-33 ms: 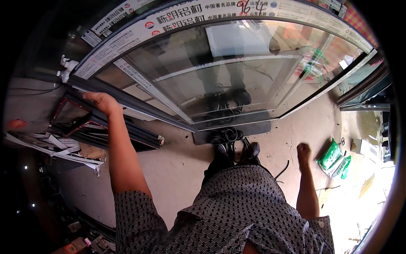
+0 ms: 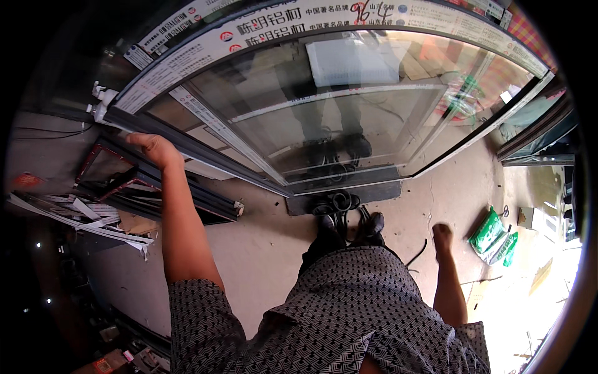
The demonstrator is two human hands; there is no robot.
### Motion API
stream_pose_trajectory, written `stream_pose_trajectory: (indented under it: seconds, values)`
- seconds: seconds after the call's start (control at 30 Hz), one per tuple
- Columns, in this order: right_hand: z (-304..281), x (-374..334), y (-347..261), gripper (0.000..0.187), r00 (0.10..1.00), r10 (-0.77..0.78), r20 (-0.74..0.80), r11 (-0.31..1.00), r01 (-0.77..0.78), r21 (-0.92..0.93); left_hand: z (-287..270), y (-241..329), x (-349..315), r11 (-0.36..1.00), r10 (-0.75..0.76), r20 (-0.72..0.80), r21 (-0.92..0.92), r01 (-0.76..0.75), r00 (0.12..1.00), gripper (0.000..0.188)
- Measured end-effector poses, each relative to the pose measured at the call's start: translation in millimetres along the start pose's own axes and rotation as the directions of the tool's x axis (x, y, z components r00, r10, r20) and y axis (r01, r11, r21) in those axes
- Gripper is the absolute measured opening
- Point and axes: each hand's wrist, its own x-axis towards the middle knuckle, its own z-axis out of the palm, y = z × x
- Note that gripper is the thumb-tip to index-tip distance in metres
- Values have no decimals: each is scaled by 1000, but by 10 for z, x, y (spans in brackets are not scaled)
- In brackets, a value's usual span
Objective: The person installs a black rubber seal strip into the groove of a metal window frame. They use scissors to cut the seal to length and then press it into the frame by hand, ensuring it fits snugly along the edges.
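In front of me stands a large glazed window frame (image 2: pixel 423 20), its top rail covered in white printed film. My left hand (image 2: pixel 157 151) is closed on the frame's dark left side member, with the fingertips partly hidden. Through the glass pane (image 2: pixel 261 128) I see reflections of legs and shoes. To the right, my right hand (image 2: pixel 443 237) hangs above the floor in a loose fist, apart from the frame; nothing shows sticking out of it. A white fitting (image 2: pixel 103 103) sits by the frame's upper left corner.
Dark frame pieces (image 2: pixel 212 206) and white offcut strips (image 2: pixel 93 221) lie at left. Black coiled hose or cable (image 2: pixel 339 201) lies by my shoes on a dark mat (image 2: pixel 386 190). Green bags (image 2: pixel 489 232) and scissors (image 2: pixel 505 211) lie on the floor at right.
My right hand has come down slightly, nearer to my body. My left hand stays at the frame's side; the whole view has shifted a little.
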Motion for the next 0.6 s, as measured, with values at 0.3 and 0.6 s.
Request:
stream_pose_trajectory:
  seconds: [0.3, 0.6]
  values:
    - [355, -1070, 389, 20, 922, 349, 169, 902, -379, 208, 395, -284, 477, 996, -62, 175, 75, 49, 983, 107]
    - [454, -941, 179, 28, 972, 220, 80, 913, -234, 334, 669, -249, 522, 997, -49, 257, 68, 32, 965, 102]
